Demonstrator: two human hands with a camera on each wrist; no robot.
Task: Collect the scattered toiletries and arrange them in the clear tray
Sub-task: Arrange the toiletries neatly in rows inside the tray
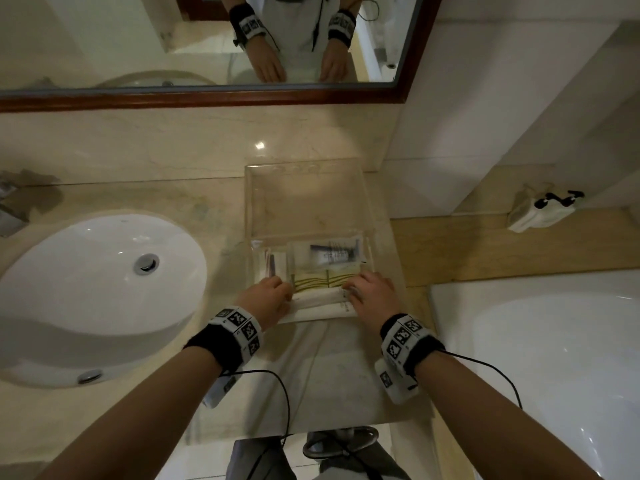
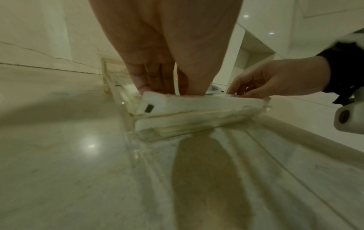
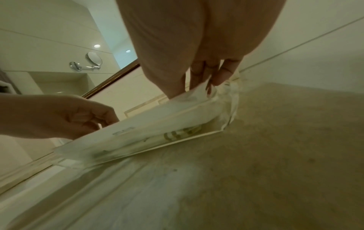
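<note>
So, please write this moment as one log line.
stage: arranging | left hand: holds left end of white packet | right hand: holds right end | packet: at near edge of clear tray | tray: holds sachets

Left hand (image 2: 167, 46): fingers (image 2: 155, 77) pinch white packet's (image 2: 197, 104) left end.
Right hand (image 2: 275, 79): pinches its right end.
Clear tray (image 2: 110, 80): under packet, on worktop (image 2: 78, 171).

Warm, dim overhead light. A small glare spot sits on the marble wall beyond the left hand (image 1: 273, 292), another on the counter (image 2: 59, 163) beside it. Both wrist views are soft and noisy, with dark hand shadows below. Straight edges bow toward the frame borders.
</note>
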